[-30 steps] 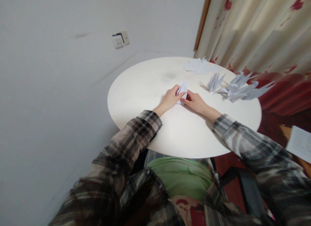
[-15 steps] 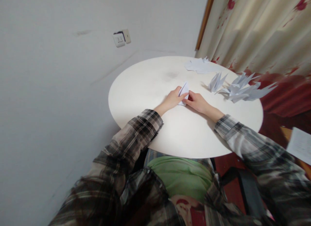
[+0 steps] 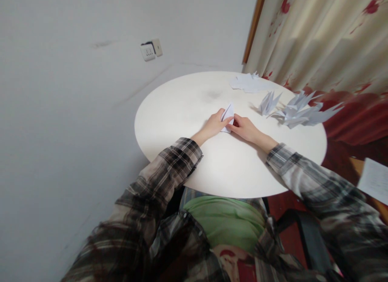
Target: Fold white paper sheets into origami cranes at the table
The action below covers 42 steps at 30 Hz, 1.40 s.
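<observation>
Between my hands is a small folded piece of white paper, its pointed tip facing away from me, close above the table. My left hand grips its left side, thumb laid across the front. From the right, my right hand pinches the paper's right edge between thumb and fingers. My fingers cover part of the lower folds. Several folded white paper cranes stand grouped on the right of the table, and one crane sits slightly apart, nearer my right hand.
The round white table meets the wall at the left. Flat white paper sheets lie at its far edge. A curtain hangs behind on the right. A printed sheet rests on a wooden surface at lower right, near a black chair armrest.
The view has shifted very slightly. Both hands keep their hold on the folded paper, with barely any visible finger movement.
</observation>
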### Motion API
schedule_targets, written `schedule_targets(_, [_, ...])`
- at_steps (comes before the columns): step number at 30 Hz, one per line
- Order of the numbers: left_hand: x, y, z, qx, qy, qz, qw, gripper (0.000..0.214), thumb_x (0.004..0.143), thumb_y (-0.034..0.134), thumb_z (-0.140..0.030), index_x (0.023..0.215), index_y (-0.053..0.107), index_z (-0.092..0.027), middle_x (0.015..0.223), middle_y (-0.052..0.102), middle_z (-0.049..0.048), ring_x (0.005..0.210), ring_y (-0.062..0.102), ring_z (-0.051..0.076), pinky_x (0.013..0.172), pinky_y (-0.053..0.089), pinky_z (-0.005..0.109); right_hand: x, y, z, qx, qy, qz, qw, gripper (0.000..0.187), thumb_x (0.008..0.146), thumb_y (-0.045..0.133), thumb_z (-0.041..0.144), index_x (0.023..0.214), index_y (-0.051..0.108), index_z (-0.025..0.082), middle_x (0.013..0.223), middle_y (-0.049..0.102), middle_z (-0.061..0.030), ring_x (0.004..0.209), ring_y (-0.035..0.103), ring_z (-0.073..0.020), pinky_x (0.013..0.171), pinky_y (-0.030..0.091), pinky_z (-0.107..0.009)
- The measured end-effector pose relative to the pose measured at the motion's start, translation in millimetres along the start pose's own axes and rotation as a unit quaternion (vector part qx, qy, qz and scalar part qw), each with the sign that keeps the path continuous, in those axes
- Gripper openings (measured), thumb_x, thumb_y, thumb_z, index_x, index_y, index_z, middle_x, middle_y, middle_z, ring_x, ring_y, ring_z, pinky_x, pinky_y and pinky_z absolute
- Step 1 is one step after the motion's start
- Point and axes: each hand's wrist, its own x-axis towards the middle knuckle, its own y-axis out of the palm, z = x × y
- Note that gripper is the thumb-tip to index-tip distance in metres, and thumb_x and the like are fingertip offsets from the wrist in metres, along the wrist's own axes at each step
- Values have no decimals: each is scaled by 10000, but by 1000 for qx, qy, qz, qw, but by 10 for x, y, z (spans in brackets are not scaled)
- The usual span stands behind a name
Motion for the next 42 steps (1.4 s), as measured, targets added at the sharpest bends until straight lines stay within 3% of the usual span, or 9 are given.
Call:
schedule_targets(21, [-9,-1,20,10,1,9,1000,340,855,488,-491,956,530,-170,850,629,54,783,573,185,735,436,306,-2,13,-3,8,1,-3,1000,215,844,488,386,856,510,173,711,581,-36,599,466,-144,602,334,-277])
schedule_targets(42, [-8,14,0,9,-2,4,1000,234,855,514,-394,953,532,-183,873,640,61,824,596,200,769,446,314,-1,-1,-12,13,-2,0,1000,244,840,479,400,880,529,165,718,582,-45,617,480,-155,614,339,-290])
